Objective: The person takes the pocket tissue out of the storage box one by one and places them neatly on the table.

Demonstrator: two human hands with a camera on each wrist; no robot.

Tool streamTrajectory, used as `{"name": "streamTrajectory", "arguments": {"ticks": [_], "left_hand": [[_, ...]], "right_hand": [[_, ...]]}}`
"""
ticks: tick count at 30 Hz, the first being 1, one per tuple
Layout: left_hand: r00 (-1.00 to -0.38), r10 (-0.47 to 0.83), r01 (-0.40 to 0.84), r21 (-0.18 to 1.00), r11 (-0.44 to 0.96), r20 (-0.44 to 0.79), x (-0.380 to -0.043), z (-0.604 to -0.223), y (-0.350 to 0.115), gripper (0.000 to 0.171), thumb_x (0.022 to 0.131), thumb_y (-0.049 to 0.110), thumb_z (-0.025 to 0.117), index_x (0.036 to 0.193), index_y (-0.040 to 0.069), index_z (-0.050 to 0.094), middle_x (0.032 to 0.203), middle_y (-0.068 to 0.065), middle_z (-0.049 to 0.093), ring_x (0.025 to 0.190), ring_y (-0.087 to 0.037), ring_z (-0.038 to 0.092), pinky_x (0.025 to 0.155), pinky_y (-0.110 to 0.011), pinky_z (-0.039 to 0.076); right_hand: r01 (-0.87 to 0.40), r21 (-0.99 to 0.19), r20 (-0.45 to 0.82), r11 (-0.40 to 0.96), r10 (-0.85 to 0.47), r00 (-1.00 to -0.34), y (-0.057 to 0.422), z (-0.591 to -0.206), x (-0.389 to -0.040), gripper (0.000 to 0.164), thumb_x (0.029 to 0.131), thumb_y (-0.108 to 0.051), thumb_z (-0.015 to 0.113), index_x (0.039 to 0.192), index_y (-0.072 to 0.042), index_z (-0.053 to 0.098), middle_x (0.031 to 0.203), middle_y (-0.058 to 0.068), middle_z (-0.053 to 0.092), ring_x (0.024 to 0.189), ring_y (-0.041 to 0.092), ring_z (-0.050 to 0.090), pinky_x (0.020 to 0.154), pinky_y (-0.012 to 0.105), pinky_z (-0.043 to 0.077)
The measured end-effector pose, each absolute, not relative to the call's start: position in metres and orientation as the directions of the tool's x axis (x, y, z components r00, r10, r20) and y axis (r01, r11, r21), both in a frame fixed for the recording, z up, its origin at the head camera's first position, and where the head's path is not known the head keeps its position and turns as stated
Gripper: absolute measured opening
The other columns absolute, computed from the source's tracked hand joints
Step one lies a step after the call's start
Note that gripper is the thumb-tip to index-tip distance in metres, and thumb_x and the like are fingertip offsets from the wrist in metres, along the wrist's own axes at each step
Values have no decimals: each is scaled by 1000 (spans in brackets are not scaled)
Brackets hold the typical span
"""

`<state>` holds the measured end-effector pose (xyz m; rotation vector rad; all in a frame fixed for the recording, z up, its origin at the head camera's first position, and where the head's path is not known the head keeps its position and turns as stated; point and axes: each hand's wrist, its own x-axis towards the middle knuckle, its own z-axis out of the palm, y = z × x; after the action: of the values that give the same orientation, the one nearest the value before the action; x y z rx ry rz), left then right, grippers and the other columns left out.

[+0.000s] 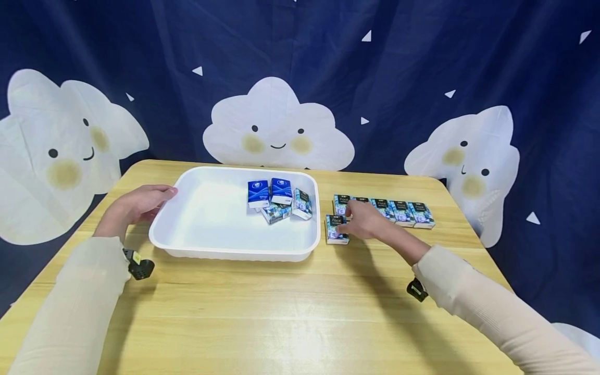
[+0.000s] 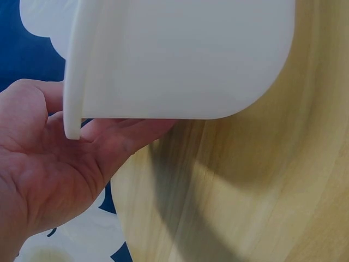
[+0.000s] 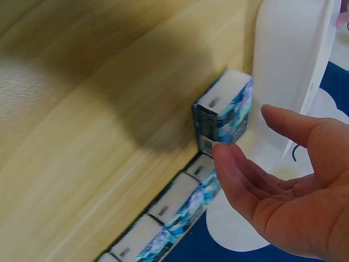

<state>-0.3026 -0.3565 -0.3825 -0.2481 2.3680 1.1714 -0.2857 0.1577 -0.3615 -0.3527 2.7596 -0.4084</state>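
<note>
My left hand (image 1: 146, 203) holds the white plastic tray (image 1: 197, 251) at its left side, thumb at the rim and fingers underneath in the left wrist view. Just right of the tray, a tissue pack (image 1: 336, 237) with a black and blue floral front lies apart from a row of similar packs (image 1: 402, 213). My right hand (image 1: 367, 221) is over this single pack. In the right wrist view, its thumb and fingers are spread beside the pack (image 3: 224, 109), fingertips close to its edge. Inside the tray are blue tissue packs (image 1: 259, 195) and floral ones (image 1: 302, 203).
The wooden table (image 1: 262, 312) carries the tray and the packs. A dark blue curtain (image 1: 384, 67) with white clouds hangs behind its far edge. Both sleeves have a small black camera (image 1: 139, 266) at the wrist.
</note>
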Motion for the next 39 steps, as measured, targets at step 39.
{"name": "streamTrajectory", "arguments": {"ticks": [39], "left_hand": [[-860,48,-369,684,629,-508,-305,-383,-358,75,109,51,29,162,3,5,158,-27,29,134,-40,42,88,-30,50]], "right_hand": [[-180,-296,-207,938,-247,-947,29,-340,-309,63,100,-27,63,150,3,38,131,18,60,115,26,62,96,38,56]]}}
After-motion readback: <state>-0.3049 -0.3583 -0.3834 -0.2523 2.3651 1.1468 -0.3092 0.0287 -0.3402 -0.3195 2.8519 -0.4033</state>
